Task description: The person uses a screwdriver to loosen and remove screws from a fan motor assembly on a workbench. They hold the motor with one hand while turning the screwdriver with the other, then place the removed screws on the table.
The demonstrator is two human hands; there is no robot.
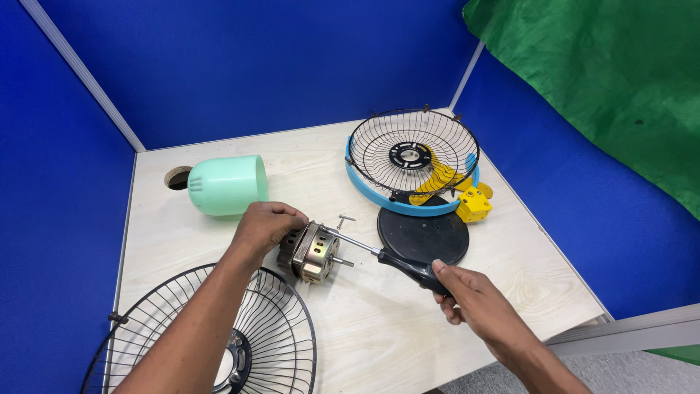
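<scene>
My left hand (pixel 264 226) grips a metal fan motor (pixel 315 254) lying on its side in the middle of the table, its shaft pointing right. My right hand (pixel 467 292) holds a screwdriver (pixel 397 261) by its black handle, and the metal shank reaches left to the top of the motor. A small loose screw (pixel 345 219) lies just behind the motor.
A mint-green motor cover (pixel 227 184) lies at the back left beside a round hole (pixel 177 177) in the light wooden table (pixel 379 328). One black wire grille (pixel 277 328) sits front left. Another grille (pixel 413 155) with a blue rim, yellow parts (pixel 472 203) and a black disc (pixel 423 235) stand at the right.
</scene>
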